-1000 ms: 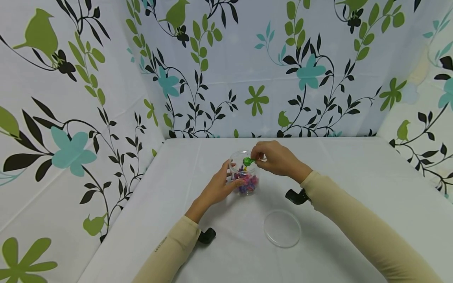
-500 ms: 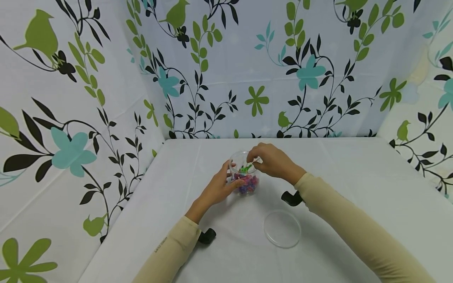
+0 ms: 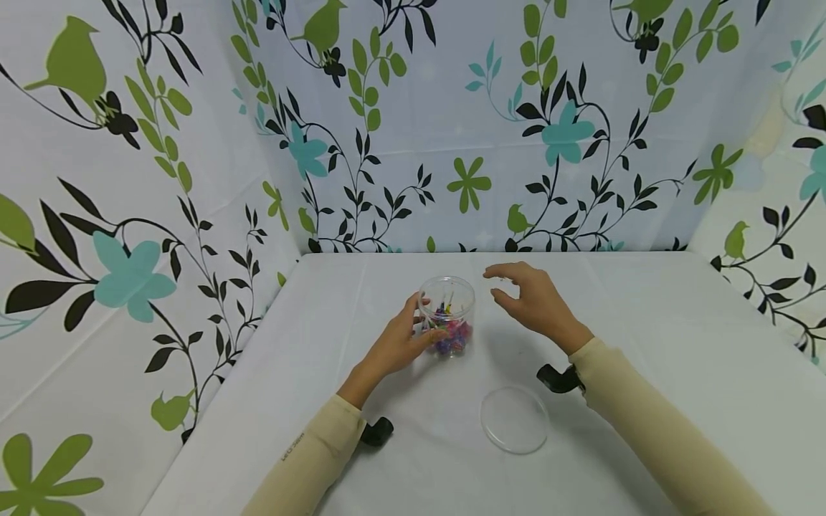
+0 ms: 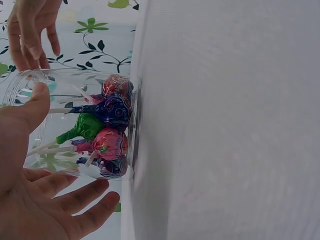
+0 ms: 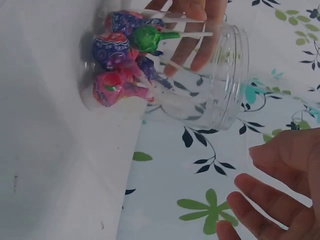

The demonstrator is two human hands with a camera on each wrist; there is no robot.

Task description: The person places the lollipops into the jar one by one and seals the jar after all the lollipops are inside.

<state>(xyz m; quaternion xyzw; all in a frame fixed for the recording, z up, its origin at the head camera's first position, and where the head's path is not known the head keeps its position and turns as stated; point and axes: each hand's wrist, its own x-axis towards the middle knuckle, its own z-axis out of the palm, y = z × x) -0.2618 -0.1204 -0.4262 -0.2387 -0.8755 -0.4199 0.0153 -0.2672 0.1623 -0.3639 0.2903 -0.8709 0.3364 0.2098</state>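
A clear plastic jar [image 3: 459, 324] stands upright and uncovered on the white table, with several wrapped lollipops [image 4: 115, 111] inside, their sticks pointing up. Among them is a green lollipop [image 5: 146, 38], low in the jar beside blue, red and pink ones. My left hand [image 3: 404, 337] holds the jar from the left, thumb on the near side and fingers round the far side. To the right of the rim, my right hand [image 3: 532, 299] hovers with fingers and thumb spread apart and nothing between them.
A round clear lid [image 3: 514, 420] lies flat on the white table [image 3: 413, 459], in front of the jar and to its right. Patterned cloth walls [image 3: 400, 129] enclose the back and sides. A black wrist camera [image 3: 558, 378] sticks out from the right sleeve.
My right hand lowered the green lollipop into the jar, let it go, then drew back to the right with its fingers spreading. My left hand and the jar stayed put.
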